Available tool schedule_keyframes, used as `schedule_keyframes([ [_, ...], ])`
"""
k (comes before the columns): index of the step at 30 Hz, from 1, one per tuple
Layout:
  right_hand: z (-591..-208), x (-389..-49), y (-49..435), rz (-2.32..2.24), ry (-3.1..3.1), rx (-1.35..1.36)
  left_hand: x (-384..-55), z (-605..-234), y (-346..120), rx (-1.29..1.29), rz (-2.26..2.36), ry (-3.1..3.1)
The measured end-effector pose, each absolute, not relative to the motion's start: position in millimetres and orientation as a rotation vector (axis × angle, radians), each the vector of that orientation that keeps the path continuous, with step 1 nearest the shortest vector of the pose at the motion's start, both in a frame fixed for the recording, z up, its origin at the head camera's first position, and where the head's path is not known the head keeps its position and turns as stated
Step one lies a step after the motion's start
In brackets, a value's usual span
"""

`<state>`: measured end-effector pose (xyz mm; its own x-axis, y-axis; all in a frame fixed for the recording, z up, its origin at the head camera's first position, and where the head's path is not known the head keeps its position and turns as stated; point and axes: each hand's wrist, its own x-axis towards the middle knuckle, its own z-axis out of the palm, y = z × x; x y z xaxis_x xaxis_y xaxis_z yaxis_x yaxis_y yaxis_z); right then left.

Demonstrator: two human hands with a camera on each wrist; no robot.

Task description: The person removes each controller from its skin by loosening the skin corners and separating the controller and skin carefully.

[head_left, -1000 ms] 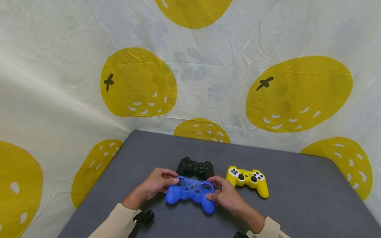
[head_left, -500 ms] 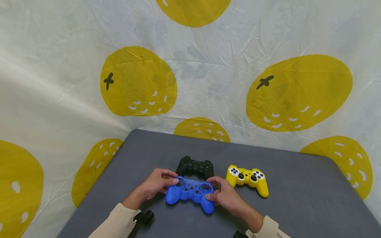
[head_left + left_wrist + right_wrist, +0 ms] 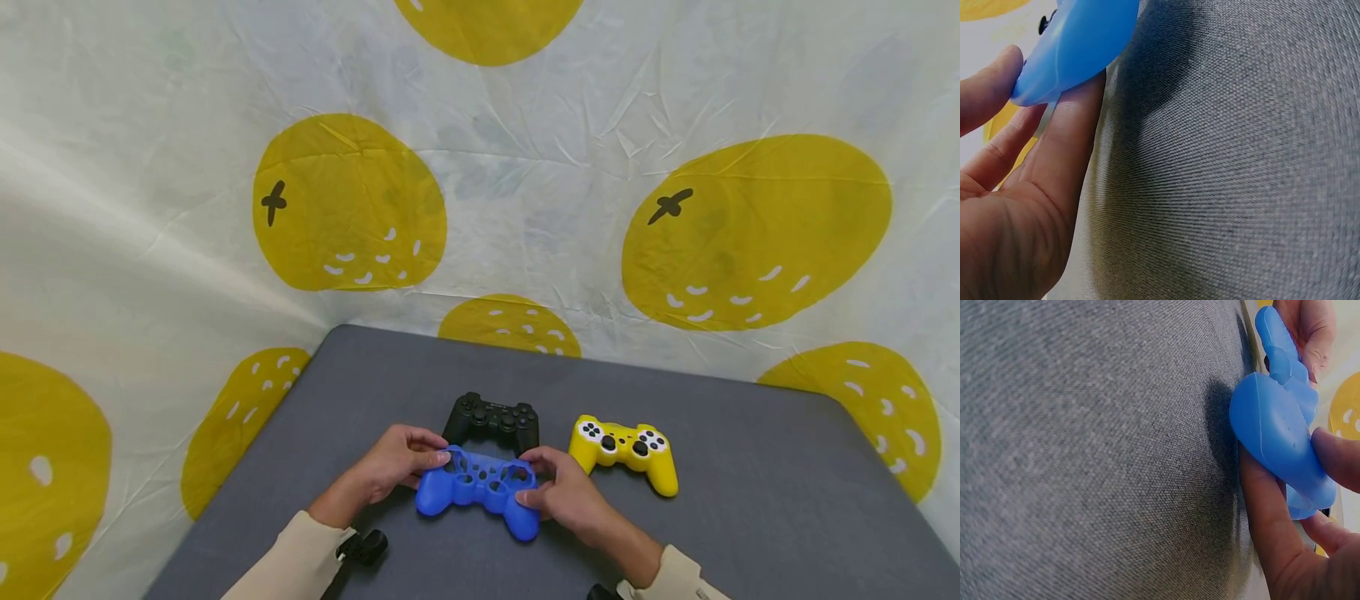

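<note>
A blue silicone controller cover (image 3: 480,492), with cut-out holes for sticks and buttons, is held between both hands in front of a black game controller (image 3: 491,421). My left hand (image 3: 397,462) pinches the cover's left upper edge, thumb on top and fingers beneath, as the left wrist view shows on the blue grip (image 3: 1085,50). On the other side my right hand (image 3: 566,492) pinches the right end, thumb above and fingers under the blue grip (image 3: 1272,425). The cover casts a shadow on the table beneath it and overlaps the black controller's lower part in the head view.
A yellow game controller (image 3: 625,454) with white button areas lies to the right, close to my right hand. Everything sits over a dark grey table (image 3: 735,467). A white cloth (image 3: 525,200) printed with yellow fruit hangs behind and at the sides.
Both hands keep their pinch on the blue controller cover, whose right grip dips very slightly. The two other controllers stay in place.
</note>
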<state>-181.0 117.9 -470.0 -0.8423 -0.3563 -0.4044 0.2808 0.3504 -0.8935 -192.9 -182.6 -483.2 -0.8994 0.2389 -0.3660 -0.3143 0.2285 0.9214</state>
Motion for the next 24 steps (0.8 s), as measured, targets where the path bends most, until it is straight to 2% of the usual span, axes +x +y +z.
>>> schedule_keyframes([
  [14,-465.3,-180.1,112.2,-1.467,2.144,-0.003,-189.7,-482.8,-180.9,-0.073,1.684,2.122],
  [24,-462.3,-179.0,108.7,-1.303,2.344,0.010,-187.1,-477.4,-173.7,-0.013,1.498,2.368],
])
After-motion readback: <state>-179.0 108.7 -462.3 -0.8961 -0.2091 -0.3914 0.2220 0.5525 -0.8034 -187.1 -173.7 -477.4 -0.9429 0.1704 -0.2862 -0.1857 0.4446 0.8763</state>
